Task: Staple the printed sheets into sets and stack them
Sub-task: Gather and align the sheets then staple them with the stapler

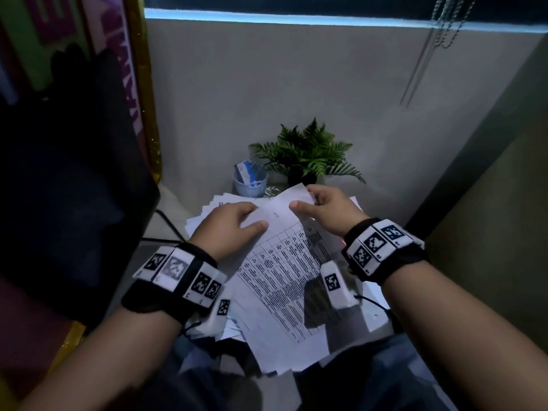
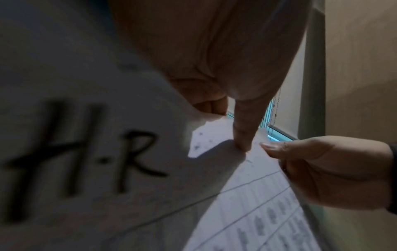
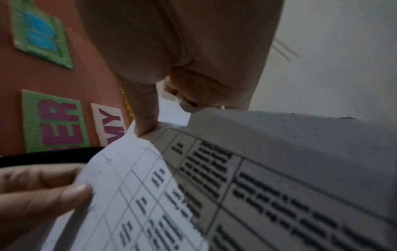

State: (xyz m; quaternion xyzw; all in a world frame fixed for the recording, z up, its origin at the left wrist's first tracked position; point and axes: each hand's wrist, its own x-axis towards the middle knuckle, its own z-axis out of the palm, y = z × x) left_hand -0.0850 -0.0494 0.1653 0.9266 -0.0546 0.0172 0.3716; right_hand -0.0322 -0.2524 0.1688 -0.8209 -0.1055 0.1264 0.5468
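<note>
Dim throughout; cool window strip (image 1: 326, 17) glows; wrist views blurred close up

A printed sheet (image 1: 278, 256) is pinched at its far edge by the left hand (image 1: 228, 223) and right hand (image 1: 329, 209), above a loose paper pile (image 1: 207, 212).

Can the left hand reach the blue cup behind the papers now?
Probably not right away: the left hand and right hand both pinch the printed sheet. The blue cup stands unobstructed just beyond the paper pile.
</note>
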